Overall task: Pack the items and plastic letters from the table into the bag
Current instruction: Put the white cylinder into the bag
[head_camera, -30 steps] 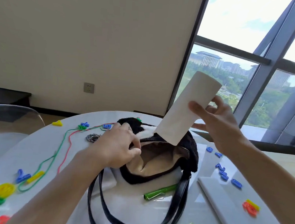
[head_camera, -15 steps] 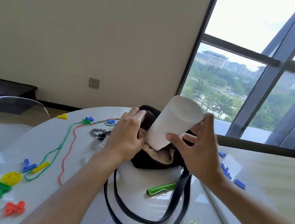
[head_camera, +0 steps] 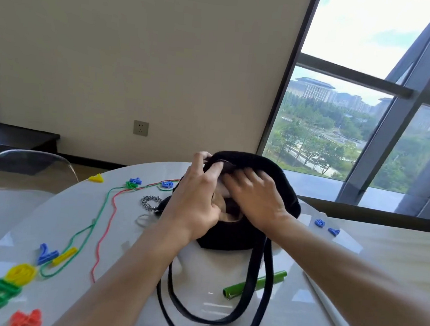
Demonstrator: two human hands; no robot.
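Black bag (head_camera: 231, 237): mouth rim was gripped by left hand (head_camera: 195, 200); right hand (head_camera: 254, 199) was pressed into opening, its grasp indiscernible. Green pen (head_camera: 255, 284) was laid beside straps.

- Surface (head_camera: 225, 279): white, glossy, rounded at its far edge.
- Centre: black bag (head_camera: 231, 237), straps trailing toward the near edge.
- Just right of the straps: green pen (head_camera: 258, 284).
- Left: green string (head_camera: 102, 210), red string (head_camera: 114, 206), coloured plastic letters (head_camera: 21, 272), chain (head_camera: 150, 202).
- Right: two blue letters (head_camera: 327, 227).
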